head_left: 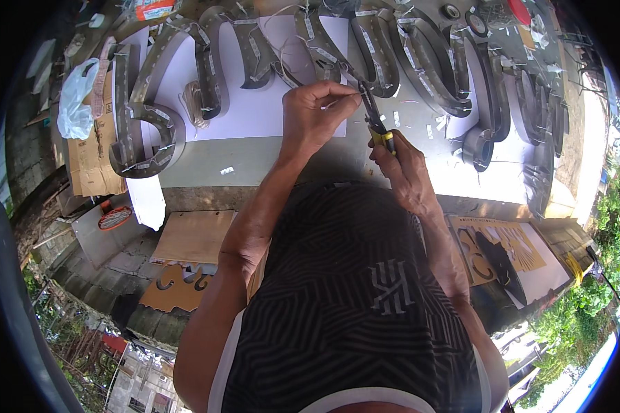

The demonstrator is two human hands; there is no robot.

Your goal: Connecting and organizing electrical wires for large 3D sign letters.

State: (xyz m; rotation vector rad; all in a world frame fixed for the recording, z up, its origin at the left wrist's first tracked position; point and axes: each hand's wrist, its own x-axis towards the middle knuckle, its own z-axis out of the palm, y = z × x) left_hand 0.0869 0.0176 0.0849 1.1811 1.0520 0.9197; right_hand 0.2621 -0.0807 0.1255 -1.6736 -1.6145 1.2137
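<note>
My right hand (406,168) is closed around the yellow-and-black handles of a pair of pliers (373,118). Their dark, narrow jaws point up and away from me. Just left of the jaws, my left hand (317,115) has thumb and forefinger pinched on a thin wire (356,95), whose end reaches the jaws. Whether the jaws grip the wire is too small to tell. Both hands are raised over the near side of the worktable (255,165). Beyond them stand hollow grey metal letter shells (375,58) lined with small white LED modules.
White sheets (244,113) lie under the shells, and a coil of pale wire (196,107) rests among them at left. A plastic bag (78,100) sits on cardboard (93,162) at the left edge. Tape rolls (475,24) lie far right. Cut-out boards (176,286) lie below the table.
</note>
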